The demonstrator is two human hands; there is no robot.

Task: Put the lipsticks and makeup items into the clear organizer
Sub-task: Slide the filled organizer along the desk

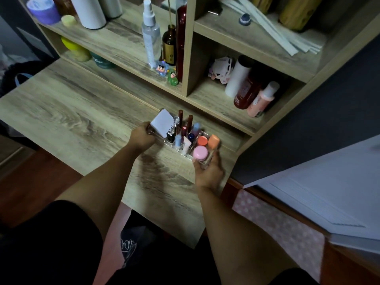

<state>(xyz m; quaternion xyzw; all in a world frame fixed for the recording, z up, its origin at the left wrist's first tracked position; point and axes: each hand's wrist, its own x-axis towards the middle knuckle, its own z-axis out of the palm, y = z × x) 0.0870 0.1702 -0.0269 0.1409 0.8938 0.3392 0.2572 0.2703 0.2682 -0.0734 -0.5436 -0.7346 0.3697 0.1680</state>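
Dim room, wood-grain desk running under a shelf unit crowded with bottles, and the clear organizer sits on the desk's far edge, just in front of the lowest shelf lip. It looks full: a white square box stands tilted in the left compartment, slim dark-red lipsticks stand upright in the middle cells, and three round-capped pots fill the right end, pink, red-orange and orange. No loose makeup shows on the desk, so the loading reads as finished and this step looks like placing or squaring up the tray.

Left hand has its fingers curled shut around the organizer's left end, beside the white box. Right hand cups the near right corner, fingers wrapped on the clear wall below the pink pot; whether the thumb presses the pot itself, I cannot tell.

To do this well: keep both ends level, move them together, slide rather than lift. Those tall lipsticks are top-heavy and a tilt could tip them out of their cells. Ease grip off only once the base sits flat
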